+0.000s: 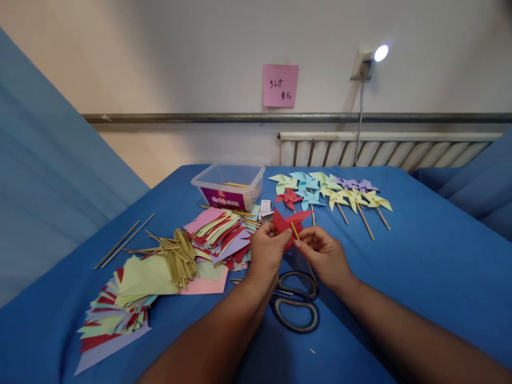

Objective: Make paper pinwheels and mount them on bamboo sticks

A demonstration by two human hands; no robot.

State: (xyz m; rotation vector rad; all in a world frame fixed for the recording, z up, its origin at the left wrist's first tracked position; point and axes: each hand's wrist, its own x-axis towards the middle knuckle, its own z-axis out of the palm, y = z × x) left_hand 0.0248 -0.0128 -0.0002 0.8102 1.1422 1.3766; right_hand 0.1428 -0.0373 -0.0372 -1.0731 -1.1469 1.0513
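Note:
My left hand (265, 252) pinches a red paper pinwheel (288, 222) from its back. My right hand (322, 252) is closed on the thin wooden stick (296, 232) that runs down behind the red paper. Both hands hover above the blue table (420, 256), just over a pair of grey-handled scissors (296, 302). Beyond my hands lies a row of finished pinwheels (332, 193) in green, blue, yellow, purple and red.
Cut coloured paper pieces lie in piles at left (120, 304) and centre (222, 234). A bundle of wooden sticks (180, 256) rests between them. A clear plastic box (229, 186) stands at the back. A pink note (280, 85) hangs on the wall.

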